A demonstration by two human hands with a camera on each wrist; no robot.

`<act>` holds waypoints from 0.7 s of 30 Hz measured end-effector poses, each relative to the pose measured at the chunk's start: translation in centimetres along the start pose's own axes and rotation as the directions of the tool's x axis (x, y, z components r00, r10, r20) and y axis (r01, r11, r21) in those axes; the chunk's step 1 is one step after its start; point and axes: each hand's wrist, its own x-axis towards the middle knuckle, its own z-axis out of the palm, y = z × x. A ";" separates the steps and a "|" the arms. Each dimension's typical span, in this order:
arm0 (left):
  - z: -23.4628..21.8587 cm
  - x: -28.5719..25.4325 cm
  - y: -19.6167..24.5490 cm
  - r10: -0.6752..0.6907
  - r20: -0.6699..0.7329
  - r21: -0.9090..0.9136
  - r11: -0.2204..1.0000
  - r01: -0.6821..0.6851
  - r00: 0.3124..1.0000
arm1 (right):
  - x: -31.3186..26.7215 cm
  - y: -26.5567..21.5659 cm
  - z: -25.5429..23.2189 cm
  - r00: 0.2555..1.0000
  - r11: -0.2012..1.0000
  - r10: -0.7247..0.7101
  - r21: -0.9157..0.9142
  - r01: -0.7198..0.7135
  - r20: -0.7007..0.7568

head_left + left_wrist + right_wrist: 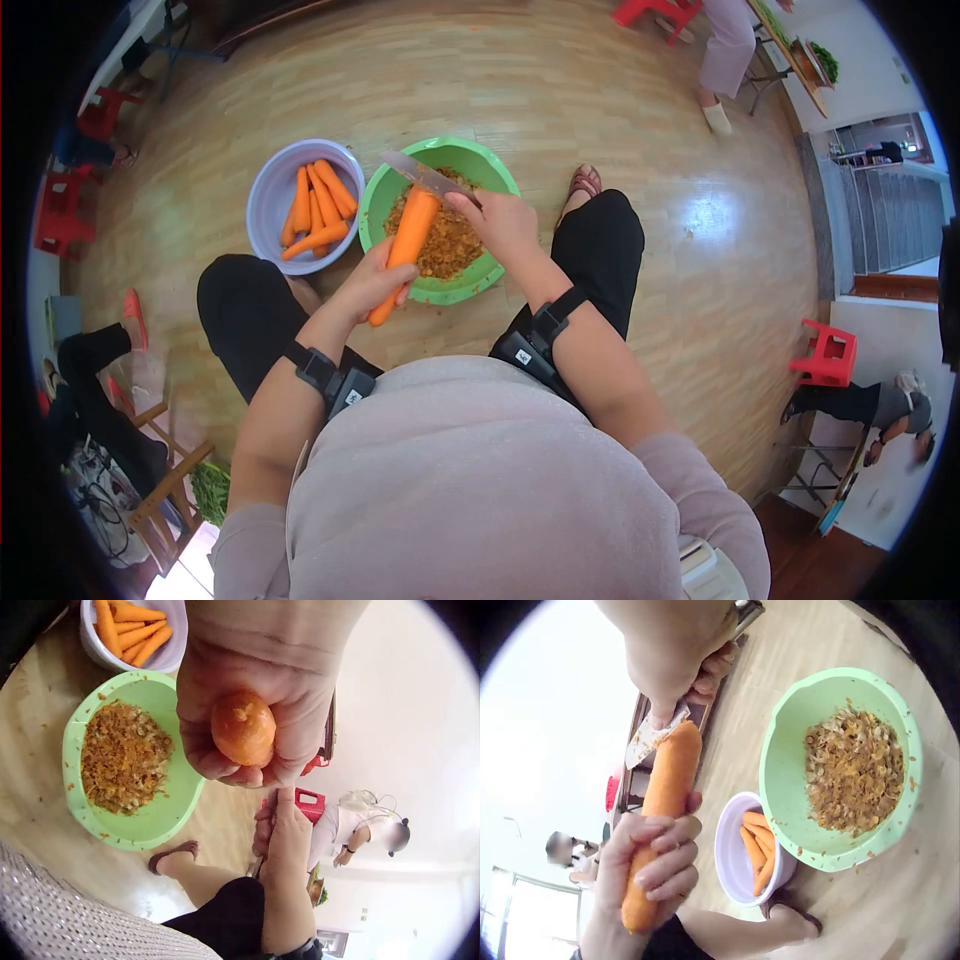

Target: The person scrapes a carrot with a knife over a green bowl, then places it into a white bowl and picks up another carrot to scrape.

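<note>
My left hand (376,280) grips a large orange carrot (413,232) near its lower end, the carrot slanting up over the green basin (376,188). In the left wrist view the carrot's end (244,729) pokes out of the curled fingers. My right hand (505,228) holds a knife (418,172), its blade lying across the carrot's upper end. Orange bits cling to the blade (651,741) in the right wrist view, where a finger rests along it. Below, orange and pale scrapings (859,772) fill the basin's bottom.
Left of the basin stands a lavender bowl (256,215) with several carrots (318,205). Both stand on the wooden floor (430,70) between and beside my knees. Red stools (828,352) and other people are farther off, near the room's edges.
</note>
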 end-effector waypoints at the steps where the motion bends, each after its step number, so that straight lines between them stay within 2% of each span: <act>1: 0.0 0.0 0.0 0.001 0.006 0.008 1.000 -0.001 1.000 | -0.1 0.1 0.0 1.000 1.000 0.006 0.001 -0.006 -0.008; 4: -0.3 0.1 -0.4 -0.020 0.021 -0.020 1.000 0.020 1.000 | -0.2 0.7 0.8 1.000 0.998 -0.021 0.060 0.022 -0.007; 7: -0.5 0.1 -0.8 -0.045 0.025 0.000 0.999 0.045 0.999 | 0.2 1.2 1.0 0.999 0.997 0.038 0.069 -0.038 -0.012; 16: -0.9 0.0 -1.3 -0.046 0.051 0.103 0.994 0.041 0.998 | 0.0 2.3 0.4 0.997 0.997 0.069 0.031 -0.070 0.023; 19: -0.9 0.2 -1.5 -0.012 0.026 0.122 0.992 0.009 1.000 | 0.0 2.2 0.4 0.997 0.992 0.074 0.103 -0.074 0.008; 21: -1.0 0.4 -1.5 0.029 -0.003 0.094 0.995 -0.029 1.000 | -0.1 2.0 0.3 0.996 0.968 0.083 0.238 -0.086 0.022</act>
